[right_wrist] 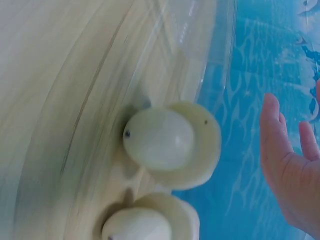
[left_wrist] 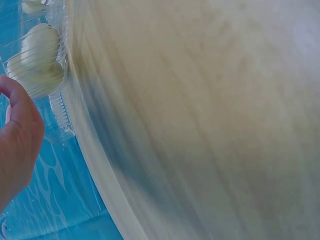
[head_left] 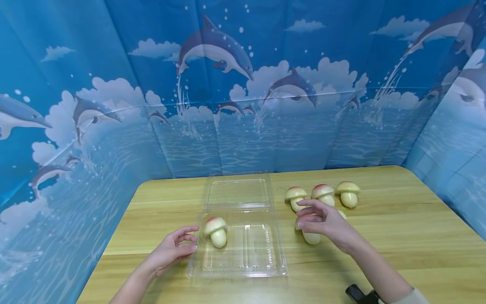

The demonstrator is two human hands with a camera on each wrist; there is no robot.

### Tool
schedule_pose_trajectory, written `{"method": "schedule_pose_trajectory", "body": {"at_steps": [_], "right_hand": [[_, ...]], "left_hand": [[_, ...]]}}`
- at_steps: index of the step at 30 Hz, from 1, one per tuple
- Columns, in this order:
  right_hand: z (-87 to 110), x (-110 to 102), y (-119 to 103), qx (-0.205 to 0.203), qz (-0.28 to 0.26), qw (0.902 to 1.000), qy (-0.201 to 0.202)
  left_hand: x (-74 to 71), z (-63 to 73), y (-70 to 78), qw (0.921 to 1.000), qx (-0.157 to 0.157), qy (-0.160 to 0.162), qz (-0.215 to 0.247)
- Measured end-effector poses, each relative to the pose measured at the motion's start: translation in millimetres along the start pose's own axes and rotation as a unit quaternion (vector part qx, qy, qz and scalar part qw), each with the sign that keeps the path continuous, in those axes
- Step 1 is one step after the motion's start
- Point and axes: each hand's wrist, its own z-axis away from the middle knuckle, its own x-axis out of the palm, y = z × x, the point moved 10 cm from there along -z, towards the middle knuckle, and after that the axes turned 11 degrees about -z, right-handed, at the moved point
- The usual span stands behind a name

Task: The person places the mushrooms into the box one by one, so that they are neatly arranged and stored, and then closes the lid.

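Note:
A toy mushroom (head_left: 216,232) with a pink-tinged cap lies in the left part of a clear plastic clamshell box (head_left: 262,270), whose lid (head_left: 239,192) is folded back. My left hand (head_left: 172,249) is at the box's left edge, fingers loosely bent; whether they touch the rim I cannot tell. Over the mushrooms on the right hovers my right hand (head_left: 328,223), its fingers spread and holding nothing. It partly covers a near mushroom (head_left: 312,237) and another one (head_left: 343,214). In the right wrist view, a mushroom (right_wrist: 160,140) stands apart from the fingers (right_wrist: 272,127).
Behind the right hand, three mushrooms sit in a row: left (head_left: 295,197), middle (head_left: 322,194) and right (head_left: 348,194). A black object (head_left: 358,293) is by the right forearm at the front. A dolphin-print curtain (head_left: 243,139) surrounds the wooden table (head_left: 410,219).

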Motion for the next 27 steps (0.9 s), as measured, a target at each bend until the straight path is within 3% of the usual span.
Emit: {"method": "schedule_pose_trajectory", "body": {"at_steps": [8,27], "right_hand": [[9.2,-19.1,-0.6,-0.002,0.015,0.9999,-0.002],[30.0,-78.3,2.7,-0.001,0.064,0.9974,0.035]], "left_hand": [[-0.5,-0.3,-0.3,1.0000,0.000,-0.001,-0.002],[-1.0,-0.7,-0.6,0.9999,-0.005,0.011,-0.009]]}}
